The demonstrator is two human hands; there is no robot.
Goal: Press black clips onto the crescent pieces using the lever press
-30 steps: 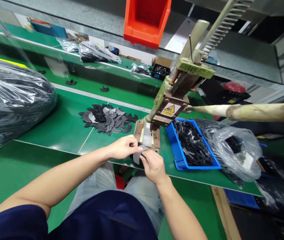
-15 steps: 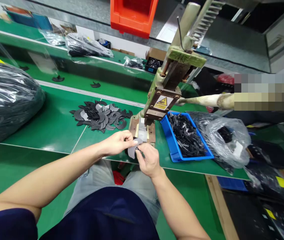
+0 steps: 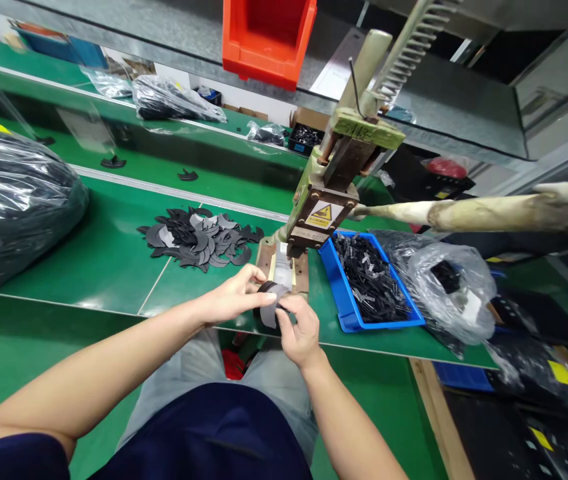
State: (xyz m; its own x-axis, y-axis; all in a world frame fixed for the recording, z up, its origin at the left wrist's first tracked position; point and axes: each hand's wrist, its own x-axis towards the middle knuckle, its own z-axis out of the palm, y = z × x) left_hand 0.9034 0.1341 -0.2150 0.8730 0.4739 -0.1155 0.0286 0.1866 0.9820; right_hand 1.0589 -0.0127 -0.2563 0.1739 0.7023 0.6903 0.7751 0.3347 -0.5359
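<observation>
Between both hands, just in front of the press base, is a curved dark grey plastic piece [image 3: 268, 313] with black parts at its edge. My left hand [image 3: 241, 292] pinches it from the left, thumb on top. My right hand [image 3: 300, 328] grips its right side with thumb and fingers; whether a smaller part is in those fingers I cannot make out. Behind them stands the green hand press [image 3: 321, 213], its ram above a metal plate [image 3: 283, 267] on the base. A heap of similar curved pieces [image 3: 201, 239] lies to the left.
A blue bin [image 3: 344, 317] of small black parts stands right of the press. The press lever [image 3: 429, 212] sticks out to the right. Plastic bags [image 3: 454, 287] lie beyond the bin, and a big filled bag [image 3: 19, 207] sits at left. An orange bin [image 3: 269, 73] hangs above.
The curved piece has been turned in my hands, showing more of its black edge. Both hands stay close together in front of the press. The view has shifted slightly.
</observation>
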